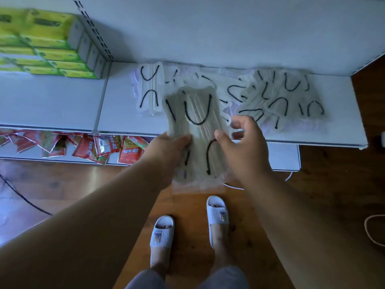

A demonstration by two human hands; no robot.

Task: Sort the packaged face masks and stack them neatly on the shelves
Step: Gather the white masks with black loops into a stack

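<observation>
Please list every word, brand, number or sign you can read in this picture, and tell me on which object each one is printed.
Nothing reads with certainty.
Red snack packets on the lower shelf: white Chinese characters, too blurred to quote.
Green-yellow boxes: dark label patches, blurred, not readable.
Packaged masks held in the left hand: no print visible.
White slippers: small emblem, no text.

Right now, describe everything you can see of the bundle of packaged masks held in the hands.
The bundle of packaged masks is a small stack of clear, glossy plastic sleeves holding pale grey-green pleated masks with black ear loops. It is held lengthwise away from the person, above the front edge of the white shelf. The left hand grips its left edge, thumb on top; the right hand touches its right edge with its thumb. Its near end looks blurred.
</observation>
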